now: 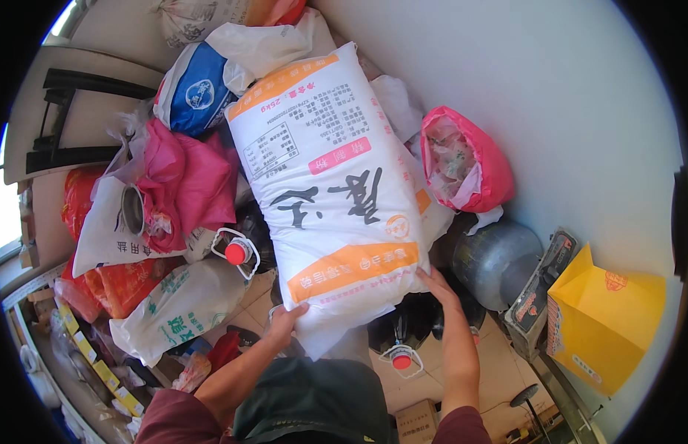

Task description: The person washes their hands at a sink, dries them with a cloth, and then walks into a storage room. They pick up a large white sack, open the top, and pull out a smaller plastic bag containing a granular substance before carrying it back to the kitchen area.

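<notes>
A big, plump white flour sack (336,192) with orange bands and dark lettering lies in front of me, its near end toward my body. My left hand (286,325) grips the sack's near left corner, fingers curled against the plastic. At the near right corner, my right hand (438,287) holds on too, its fingers partly hidden by the sack. Beneath the sack's far and right edges, other white sacks show in part. Close by my left hand stands a dark bottle with a red cap (238,253) and white handle.
Pink bags (188,177), a blue-and-white sack (196,89) and a green-printed white bag (182,309) crowd the left. Right of the sack are an open pink bag (462,159), a grey gas cylinder (495,260) and a yellow paper bag (606,311). A red-capped dark bottle (400,333) stands below.
</notes>
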Available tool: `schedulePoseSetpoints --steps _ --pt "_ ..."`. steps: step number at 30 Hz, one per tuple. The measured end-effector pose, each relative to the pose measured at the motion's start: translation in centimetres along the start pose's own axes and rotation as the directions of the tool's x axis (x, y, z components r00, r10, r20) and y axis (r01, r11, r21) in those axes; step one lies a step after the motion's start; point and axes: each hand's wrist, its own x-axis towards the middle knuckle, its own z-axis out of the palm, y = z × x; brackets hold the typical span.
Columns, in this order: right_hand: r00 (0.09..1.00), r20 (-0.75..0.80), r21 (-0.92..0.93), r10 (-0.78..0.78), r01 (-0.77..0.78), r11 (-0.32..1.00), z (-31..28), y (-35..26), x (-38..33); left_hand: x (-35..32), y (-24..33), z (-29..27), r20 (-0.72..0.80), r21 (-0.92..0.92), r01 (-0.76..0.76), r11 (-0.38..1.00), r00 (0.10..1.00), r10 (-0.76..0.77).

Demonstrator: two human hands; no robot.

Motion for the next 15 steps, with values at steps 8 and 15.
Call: schedulePoseSetpoints --steps 8,15 --pt "0.943 -0.33 -0.08 -0.039 0.013 0.997 3.9 -0.5 -1.9 -0.7 1.0 0.1 -0.094 0.146 -0.03 0.989 0.995 0.044" --pt "0.924 -0.277 -0.342 -0.263 0.161 0.926 7.1 -10.2 -15.4 -16.8 14.7 -0.9 -0.041 0.519 -0.259 0.815 0.944 0.327"
